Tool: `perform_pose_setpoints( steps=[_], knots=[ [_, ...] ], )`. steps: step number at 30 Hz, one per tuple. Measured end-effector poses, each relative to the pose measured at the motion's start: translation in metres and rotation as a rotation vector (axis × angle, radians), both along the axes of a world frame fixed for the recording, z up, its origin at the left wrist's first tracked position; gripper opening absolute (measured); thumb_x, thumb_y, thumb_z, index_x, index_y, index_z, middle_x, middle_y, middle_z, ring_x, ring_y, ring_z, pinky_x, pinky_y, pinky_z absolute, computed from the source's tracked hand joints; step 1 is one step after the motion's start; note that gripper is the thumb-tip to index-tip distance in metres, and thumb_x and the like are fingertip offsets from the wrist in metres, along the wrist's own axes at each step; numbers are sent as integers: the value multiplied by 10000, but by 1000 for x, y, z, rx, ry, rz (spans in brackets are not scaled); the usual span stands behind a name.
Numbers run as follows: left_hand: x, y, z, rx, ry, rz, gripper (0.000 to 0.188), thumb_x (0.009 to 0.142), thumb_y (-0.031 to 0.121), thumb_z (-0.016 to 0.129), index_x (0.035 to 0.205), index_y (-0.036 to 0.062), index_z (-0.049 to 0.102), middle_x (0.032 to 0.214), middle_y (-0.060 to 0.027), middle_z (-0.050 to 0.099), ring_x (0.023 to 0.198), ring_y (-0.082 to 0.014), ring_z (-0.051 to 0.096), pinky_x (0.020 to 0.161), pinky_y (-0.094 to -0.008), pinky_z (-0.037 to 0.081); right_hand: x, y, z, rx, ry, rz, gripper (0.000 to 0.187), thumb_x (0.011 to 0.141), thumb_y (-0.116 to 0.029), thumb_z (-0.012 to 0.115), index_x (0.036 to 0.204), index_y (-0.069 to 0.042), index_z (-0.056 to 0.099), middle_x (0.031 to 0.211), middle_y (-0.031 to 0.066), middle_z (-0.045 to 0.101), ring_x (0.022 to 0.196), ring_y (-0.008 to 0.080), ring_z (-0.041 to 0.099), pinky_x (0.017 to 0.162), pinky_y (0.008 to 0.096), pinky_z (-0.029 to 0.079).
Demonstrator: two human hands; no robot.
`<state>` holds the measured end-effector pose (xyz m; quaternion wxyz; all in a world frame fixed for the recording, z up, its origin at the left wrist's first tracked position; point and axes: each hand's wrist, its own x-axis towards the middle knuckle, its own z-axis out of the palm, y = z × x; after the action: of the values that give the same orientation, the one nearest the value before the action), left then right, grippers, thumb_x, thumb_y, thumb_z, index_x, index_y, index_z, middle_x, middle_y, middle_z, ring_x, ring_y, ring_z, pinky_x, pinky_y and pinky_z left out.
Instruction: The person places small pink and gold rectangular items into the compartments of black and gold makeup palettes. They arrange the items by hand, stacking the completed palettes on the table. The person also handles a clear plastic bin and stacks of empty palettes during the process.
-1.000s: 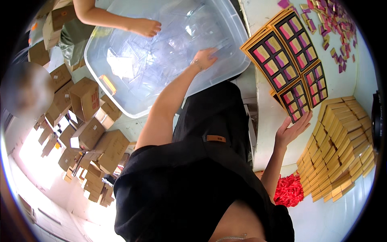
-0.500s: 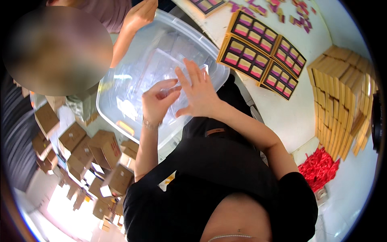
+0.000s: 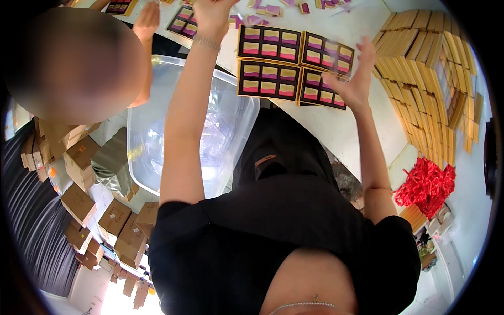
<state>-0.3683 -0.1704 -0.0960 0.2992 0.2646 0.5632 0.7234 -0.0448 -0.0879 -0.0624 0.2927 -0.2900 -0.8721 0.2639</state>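
At the top edge my left hand (image 3: 214,13) reaches over the white table, its fingers curled and partly cut off by the frame. A faint clear, plastic-looking piece shows beside those fingers, but I cannot make out its outline. My right hand (image 3: 354,81) is at the right end of the box group, blurred, with thumb and fingers spread apart. Between the hands lie black-and-gold boxes (image 3: 269,79), each with rows of small gold, purple and pink wrapped pieces. Left of my lap stands a clear plastic tub (image 3: 144,178) holding loose transparent plastic pieces.
Small wrapped pieces (image 3: 270,10) lie scattered at the table's far side. Tall stacks of gold boxes (image 3: 420,68) stand at right, above a pile of red ribbon (image 3: 428,186). A co-worker's hand (image 3: 147,21) is at upper left. Cardboard cartons (image 3: 79,202) cover the left floor.
Both hands have left the space over the tub: the left went up to the table's far side, the right went right to the boxes. The view has turned toward the table.
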Motion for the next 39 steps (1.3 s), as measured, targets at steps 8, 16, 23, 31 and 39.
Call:
perform_pose_setpoints(
  steps=[8, 16, 23, 31, 39],
  knots=[
    [-43, 61, -125, -133, 360, 79, 424, 866, -29, 626, 1285, -37, 559, 1231, -150, 640, 1098, -195, 620, 924, -300, 504, 0, -29, -50, 68, -481, 553, 987, 613, -321, 820, 1480, -174, 372, 1459, 181, 360, 1296, 349, 395, 1052, 545, 298],
    [118, -145, -107, -686, -2, 204, 342, 975, 295, 547, 1129, 35, 707, 1014, -116, 736, 906, -142, 670, 822, -289, 507, -29, -42, -77, 121, -577, 637, 1027, 615, -324, 839, 1495, -179, 329, 1460, 182, 354, 1325, 337, 373, 1080, 584, 254],
    [178, -177, -96, -650, 37, 271, 380, 999, 221, 549, 1280, -29, 601, 1228, -156, 661, 1066, -133, 615, 869, -261, 496, -32, -49, -83, 114, -573, 703, 989, 639, -279, 821, 1490, -175, 328, 1512, 202, 299, 1380, 344, 323, 1122, 562, 221],
    [188, -173, -115, -553, -179, 346, 387, 997, 153, 539, 1339, -29, 550, 1107, -17, 646, 908, -69, 597, 767, -229, 496, -41, -54, -83, 170, -577, 748, 979, 622, -243, 820, 1477, -165, 352, 1492, 219, 332, 1372, 362, 336, 1106, 521, 263],
    [182, -179, -125, -539, -138, 423, 359, 961, 65, 573, 1304, -41, 573, 1150, -63, 677, 918, -88, 621, 728, -226, 500, -48, -69, -89, 182, -569, 706, 1031, 615, -342, 852, 1483, -129, 339, 1506, 243, 308, 1382, 382, 322, 1123, 529, 248]
  ],
)
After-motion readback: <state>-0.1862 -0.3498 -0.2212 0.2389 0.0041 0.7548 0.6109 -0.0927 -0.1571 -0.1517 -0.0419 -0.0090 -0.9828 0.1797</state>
